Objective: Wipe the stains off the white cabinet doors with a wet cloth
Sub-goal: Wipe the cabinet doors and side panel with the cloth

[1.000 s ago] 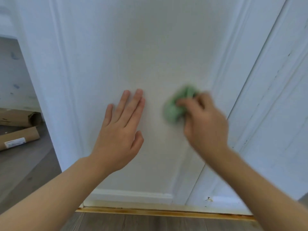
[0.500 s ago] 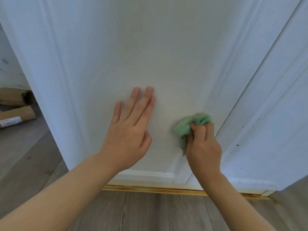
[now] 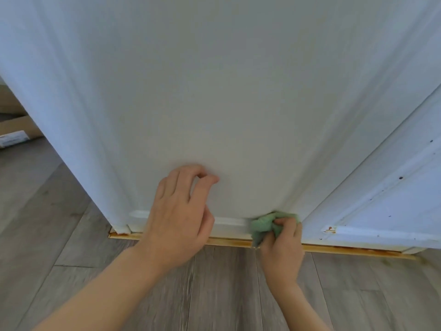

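My right hand [image 3: 282, 244] has carried the green cloth [image 3: 265, 225] down from mid-panel to the bottom right corner of the white door [image 3: 214, 103], by the lower moulding. My left hand [image 3: 179, 211], flat on the panel before, has dropped lower and its fingers have curled.

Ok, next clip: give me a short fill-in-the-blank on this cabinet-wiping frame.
1. The cloth gripped by the right hand is ____ in colour.
2. The cloth is pressed at the ____ edge of the cabinet door.
3. Dark specks show on the neighbouring door to the ____.
4. The left hand holds ____.

Missing words: green; bottom; right; nothing
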